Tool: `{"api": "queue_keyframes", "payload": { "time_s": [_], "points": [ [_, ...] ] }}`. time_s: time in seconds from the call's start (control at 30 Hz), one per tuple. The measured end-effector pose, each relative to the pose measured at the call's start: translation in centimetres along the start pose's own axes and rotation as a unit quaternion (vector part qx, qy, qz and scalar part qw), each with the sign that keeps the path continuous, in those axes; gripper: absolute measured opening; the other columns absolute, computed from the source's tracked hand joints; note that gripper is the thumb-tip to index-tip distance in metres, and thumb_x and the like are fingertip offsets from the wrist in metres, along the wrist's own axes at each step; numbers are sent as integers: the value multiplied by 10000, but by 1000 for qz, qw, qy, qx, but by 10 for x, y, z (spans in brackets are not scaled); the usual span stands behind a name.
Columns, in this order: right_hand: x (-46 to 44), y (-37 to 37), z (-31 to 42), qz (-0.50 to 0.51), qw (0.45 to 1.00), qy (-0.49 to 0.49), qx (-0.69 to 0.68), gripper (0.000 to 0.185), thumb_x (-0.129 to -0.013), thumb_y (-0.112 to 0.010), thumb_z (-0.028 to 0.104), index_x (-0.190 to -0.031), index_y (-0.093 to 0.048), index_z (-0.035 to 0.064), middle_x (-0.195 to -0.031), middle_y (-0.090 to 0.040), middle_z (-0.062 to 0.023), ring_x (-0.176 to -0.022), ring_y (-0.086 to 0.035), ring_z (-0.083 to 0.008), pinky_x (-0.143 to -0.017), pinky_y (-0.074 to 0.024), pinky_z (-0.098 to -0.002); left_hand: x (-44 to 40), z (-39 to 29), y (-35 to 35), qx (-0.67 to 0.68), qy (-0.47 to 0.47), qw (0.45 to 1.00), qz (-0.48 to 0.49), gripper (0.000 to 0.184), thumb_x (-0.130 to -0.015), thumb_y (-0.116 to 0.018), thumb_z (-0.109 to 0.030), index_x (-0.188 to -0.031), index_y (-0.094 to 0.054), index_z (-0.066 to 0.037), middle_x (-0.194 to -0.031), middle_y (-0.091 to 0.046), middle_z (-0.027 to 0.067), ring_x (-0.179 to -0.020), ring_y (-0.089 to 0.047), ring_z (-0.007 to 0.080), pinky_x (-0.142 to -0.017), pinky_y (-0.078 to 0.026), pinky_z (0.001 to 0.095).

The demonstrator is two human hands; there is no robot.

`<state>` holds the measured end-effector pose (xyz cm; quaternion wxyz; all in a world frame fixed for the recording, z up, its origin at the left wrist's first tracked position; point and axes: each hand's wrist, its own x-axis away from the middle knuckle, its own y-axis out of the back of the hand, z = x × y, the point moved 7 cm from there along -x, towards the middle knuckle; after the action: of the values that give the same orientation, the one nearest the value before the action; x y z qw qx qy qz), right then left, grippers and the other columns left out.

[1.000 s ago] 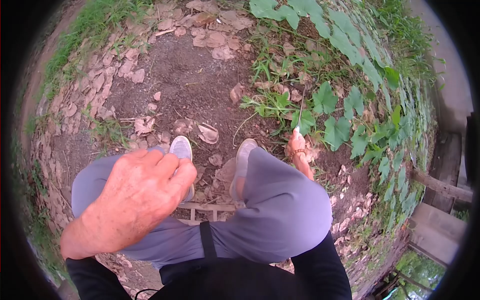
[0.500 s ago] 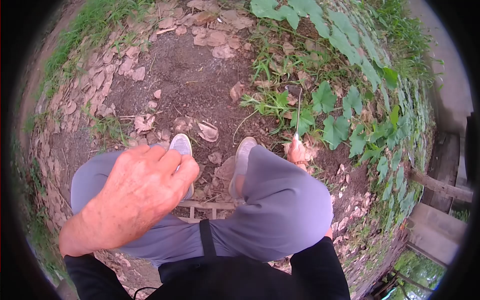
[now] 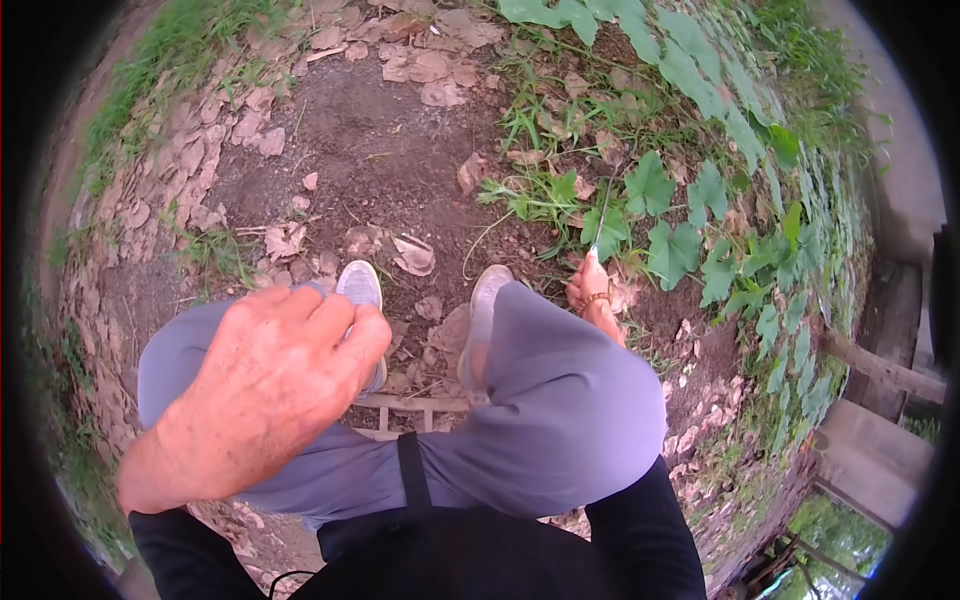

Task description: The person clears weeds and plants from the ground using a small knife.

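My left hand (image 3: 280, 385) is large at the lower left, over my left knee, its fingers curled in; whether it holds anything is hidden. Beyond my right knee, my right hand (image 3: 592, 285), with a beaded bracelet at the wrist, is closed on the pale handle of a thin metal tool (image 3: 604, 212). The tool's shaft points up and slightly right, among grass and broad green leaves (image 3: 650, 186); its far end is hard to make out against the weeds.
Bare soil (image 3: 370, 150) with dry leaves (image 3: 415, 255) lies before my shoes (image 3: 360, 285). A slatted wooden piece (image 3: 430, 403) shows between my legs. Leafy vines run down the right side, near a wooden pole (image 3: 885, 372) and concrete blocks (image 3: 870, 460).
Compared with half a second ago, my right hand has shifted slightly up, its bracelet shows again, and the tool's shaft leans more to the right. My left hand stays almost still.
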<state>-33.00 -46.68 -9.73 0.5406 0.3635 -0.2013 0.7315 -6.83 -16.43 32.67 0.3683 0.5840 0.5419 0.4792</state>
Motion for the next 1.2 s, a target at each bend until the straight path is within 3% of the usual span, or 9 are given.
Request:
{"api": "queue_keyframes", "payload": {
  "time_s": [0.1, 0.17, 0.4, 0.5, 0.63, 0.8, 0.87, 1.07, 1.2],
  "points": [
    [19, 9, -13, -20, 998, 7, 62, 444, -1022, -442, 534, -762, -435, 174, -491, -338, 49, -325, -291, -108, -314, -204, -279, 2, 0, 3, 4, 2, 1000, -18, 239, -781, -717, -106, -953, -566, -40, -792, -519, 73, -754, -587, 263, -690, -473, 402],
    [25, 17, -17, 5, 992, 75, 98, 440, -1025, -448, 514, -747, -439, 174, -494, -349, 50, -336, -305, -103, -320, -211, -276, 5, 0, 5, 7, 1, 1000, -19, 244, -772, -715, -104, -954, -564, -38, -789, -516, 74, -755, -588, 263, -695, -475, 403],
    [-2, 13, 15, -11, 990, 133, 54, 445, -1032, -457, 465, -709, -456, 158, -503, -370, 49, -370, -350, -100, -345, -252, -280, 6, -1, 2, -7, -9, 1000, -20, 230, -743, -646, -113, -941, -549, -45, -800, -524, 60, -801, -601, 223, -713, -486, 364],
    [-7, -3, 37, -30, 993, 105, 43, 477, -1017, -458, 511, -710, -459, 146, -496, -369, 31, -359, -357, -122, -342, -260, -299, 4, 1, 3, 7, 2, 1000, -17, 247, -775, -708, -100, -966, -563, -41, -787, -514, 73, -764, -595, 260, -698, -475, 397],
    [-13, -14, 5, -55, 996, 38, 51, 525, -1000, -461, 565, -708, -465, 129, -479, -374, 13, -342, -355, -136, -331, -254, -315, 1, 2, 3, 2, 5, 1000, -17, 246, -779, -710, -103, -970, -566, -43, -783, -511, 69, -756, -588, 259, -692, -471, 396],
    [2, 8, -23, -30, 994, 81, 65, 491, -1005, -461, 541, -708, -470, 150, -490, -370, 32, -342, -345, -121, -329, -232, -291, 0, 0, 0, -8, -3, 1000, -20, 244, -774, -711, -97, -964, -569, -40, -776, -503, 68, -747, -580, 256, -679, -468, 396],
    [12, 10, -14, 14, 995, 79, 65, 472, -1009, -471, 512, -698, -461, 157, -491, -368, 39, -343, -340, -114, -330, -229, -289, 1, -4, 0, -22, -17, 999, -16, 230, -745, -651, -113, -943, -559, -41, -792, -518, 57, -768, -588, 210, -683, -478, 361],
    [-6, 4, 18, -9, 994, 106, 39, 424, -1009, -486, 487, -743, -461, 157, -479, -346, 49, -336, -315, -111, -321, -220, -287, 2, -1, 0, 4, -1, 999, -36, 230, -768, -714, -94, -937, -568, -40, -756, -506, 69, -727, -581, 253, -661, -468, 394],
    [-5, -21, 25, -16, 999, 16, -46, 455, -1012, -465, 515, -737, -436, 154, -476, -330, 38, -323, -314, -126, -308, -219, -292, -2, -2, 0, -2, 7, 1000, -29, 219, -778, -712, -98, -932, -567, -40, -751, -505, 71, -726, -582, 254, -661, -466, 395]
  ]
}}
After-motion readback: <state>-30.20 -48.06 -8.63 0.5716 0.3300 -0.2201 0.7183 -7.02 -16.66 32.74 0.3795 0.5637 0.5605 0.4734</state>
